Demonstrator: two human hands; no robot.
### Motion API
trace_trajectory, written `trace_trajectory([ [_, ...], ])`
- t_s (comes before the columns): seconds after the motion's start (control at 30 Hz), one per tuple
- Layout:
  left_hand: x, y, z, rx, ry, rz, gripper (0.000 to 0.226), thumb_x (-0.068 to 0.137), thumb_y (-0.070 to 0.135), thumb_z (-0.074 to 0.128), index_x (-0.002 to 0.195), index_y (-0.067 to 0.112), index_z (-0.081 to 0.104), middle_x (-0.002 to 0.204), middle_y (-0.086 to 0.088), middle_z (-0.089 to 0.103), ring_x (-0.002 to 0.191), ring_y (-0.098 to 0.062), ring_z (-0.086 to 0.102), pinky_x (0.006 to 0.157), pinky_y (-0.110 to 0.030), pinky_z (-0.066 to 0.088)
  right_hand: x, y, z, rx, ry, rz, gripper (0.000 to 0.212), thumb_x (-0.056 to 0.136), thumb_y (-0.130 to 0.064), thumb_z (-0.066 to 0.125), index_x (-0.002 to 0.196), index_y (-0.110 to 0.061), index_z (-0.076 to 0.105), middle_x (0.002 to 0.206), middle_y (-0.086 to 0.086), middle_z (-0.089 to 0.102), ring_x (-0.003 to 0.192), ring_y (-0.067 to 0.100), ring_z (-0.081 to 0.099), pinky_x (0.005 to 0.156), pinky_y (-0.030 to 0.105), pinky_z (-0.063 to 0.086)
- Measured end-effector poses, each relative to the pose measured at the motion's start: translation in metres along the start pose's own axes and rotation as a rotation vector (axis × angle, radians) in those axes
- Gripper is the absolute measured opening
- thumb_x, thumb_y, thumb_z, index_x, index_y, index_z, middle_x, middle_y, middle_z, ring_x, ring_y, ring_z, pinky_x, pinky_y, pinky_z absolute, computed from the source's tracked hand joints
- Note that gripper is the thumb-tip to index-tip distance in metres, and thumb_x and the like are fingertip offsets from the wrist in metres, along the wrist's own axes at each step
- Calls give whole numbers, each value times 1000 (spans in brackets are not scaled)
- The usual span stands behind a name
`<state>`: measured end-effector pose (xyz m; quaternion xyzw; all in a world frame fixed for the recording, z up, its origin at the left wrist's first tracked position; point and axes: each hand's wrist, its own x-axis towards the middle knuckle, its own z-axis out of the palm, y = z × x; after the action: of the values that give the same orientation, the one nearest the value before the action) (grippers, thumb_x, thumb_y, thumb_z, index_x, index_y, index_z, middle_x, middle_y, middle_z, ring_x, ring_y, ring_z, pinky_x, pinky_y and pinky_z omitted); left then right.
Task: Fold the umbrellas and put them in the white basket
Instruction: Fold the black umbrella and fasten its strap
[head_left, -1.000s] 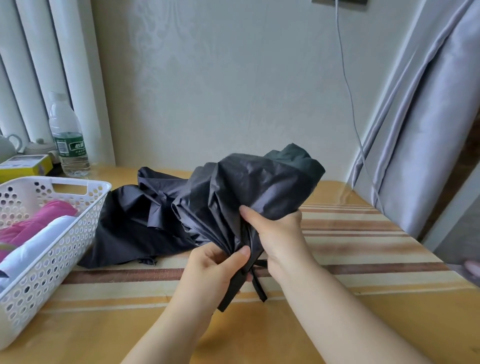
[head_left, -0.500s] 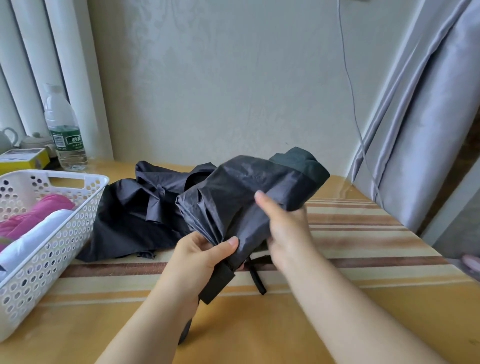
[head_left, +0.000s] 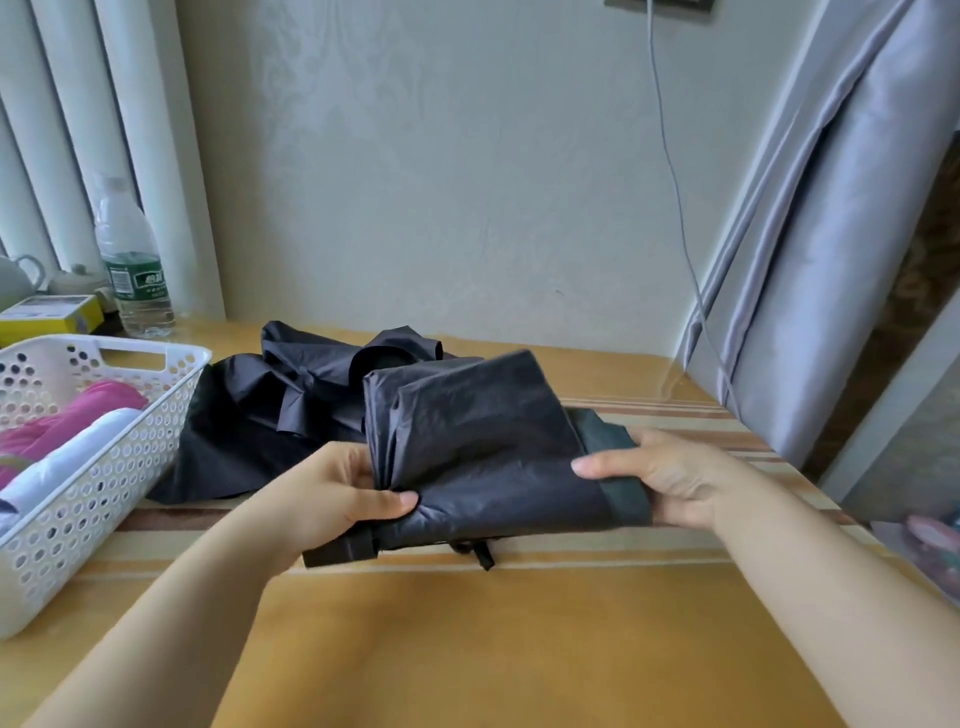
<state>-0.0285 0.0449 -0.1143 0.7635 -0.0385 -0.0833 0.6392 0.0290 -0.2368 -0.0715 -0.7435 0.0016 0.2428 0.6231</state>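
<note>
Table (head_left: 467, 639) of yellow wood with a striped cloth across the middle, filling the lower half of the view. Behind it a pale wall, with a grey curtain (head_left: 841, 249) hanging at the right and a thin cable (head_left: 670, 171) running down the wall to the table's far right corner.

At the far middle, lying loose and crumpled on the table, a black canopy (head_left: 280, 415), its left edge just beside the basket. In front of it, held level just above the striped cloth, a dark umbrella (head_left: 483, 447), gathered into a flat bundle with a darker green band at its right end. Black strap (head_left: 480, 555) hanging from its underside, near the table.

At the left edge, white basket (head_left: 104, 478) with round holes, standing on the table. Inside it a pink umbrella (head_left: 67, 421) and a white umbrella (head_left: 78, 460), side by side, both folded.

Left hand (head_left: 332, 493) gripping the left end of the umbrella, thumb on top of the fabric, fingers curled below it. Right hand (head_left: 665, 478) holding the right end at the green band, thumb laid flat on top, fingers hidden behind the cloth.

Far left, behind the basket, a water bottle (head_left: 132, 265) upright, a yellow box (head_left: 52, 314) and part of a pale teapot (head_left: 15, 278).
</note>
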Motion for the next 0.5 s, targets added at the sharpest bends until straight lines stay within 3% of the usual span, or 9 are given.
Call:
trace_trajectory([
  [0.1, -3, 5, -3, 153, -43, -3, 12, 84, -3, 67, 93, 4, 71, 87, -10, 75, 81, -20, 72, 69, -22, 53, -6, 20, 9, -230, 29, -10, 61, 57, -13, 91, 112, -21, 64, 104, 1, 74, 100, 21, 68, 91, 39, 53],
  [0.27, -13, 13, -10, 362, 95, 33, 5, 82, 1, 72, 86, 4, 71, 78, -12, 74, 74, -22, 70, 73, -35, 56, -5, 25, 21, -54, 181, -240, 47, 69, -4, 83, 111, -14, 64, 99, 2, 74, 93, 18, 70, 83, 31, 55],
  [0.43, -15, 27, -13, 362, 265, 176, 14, 78, 5, 76, 73, -3, 65, 58, -10, 62, 54, -16, 55, 57, -28, 45, -3, 3, 25, -70, 180, -481, 41, 74, -1, 78, 102, -28, 65, 95, -11, 74, 92, 6, 69, 78, 20, 53],
  [0.5, -26, 10, -3, 397, 231, 147, 27, 76, 2, 76, 55, 13, 64, 46, 1, 56, 45, -4, 48, 48, -19, 40, -1, 25, 31, -200, 153, -460, 38, 77, 0, 76, 98, -30, 67, 89, -15, 74, 90, 3, 69, 78, 21, 55],
])
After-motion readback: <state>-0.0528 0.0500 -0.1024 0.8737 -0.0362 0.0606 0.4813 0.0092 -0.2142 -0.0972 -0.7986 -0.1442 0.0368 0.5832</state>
